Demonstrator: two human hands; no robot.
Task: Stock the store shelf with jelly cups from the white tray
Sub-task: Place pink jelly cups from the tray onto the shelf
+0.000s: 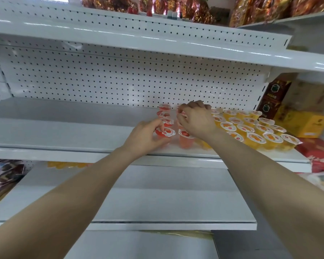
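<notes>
left fingers (pixel 153 124): curled round a red jelly cup (pixel 166 132), upright, at the front of the left red row.
right fingers (pixel 184 108): bent, pinching a second red cup (pixel 183 114) further back, in the next row.
bearing: bare shelf (pixel 64 135) lies left of both hands, so the left is nearer.
yellow cups (pixel 251 128): packed on the right.
white tray: not in view.

Shiny red-gold bags (pixel 157 6) crowd the far top. Far right, two dark boxes (pixel 275 98) stand stacked, a yellow box (pixel 305 124) beside them and a red box (pixel 320 156) nearer. Dark bags (pixel 2 176) lie low left.
</notes>
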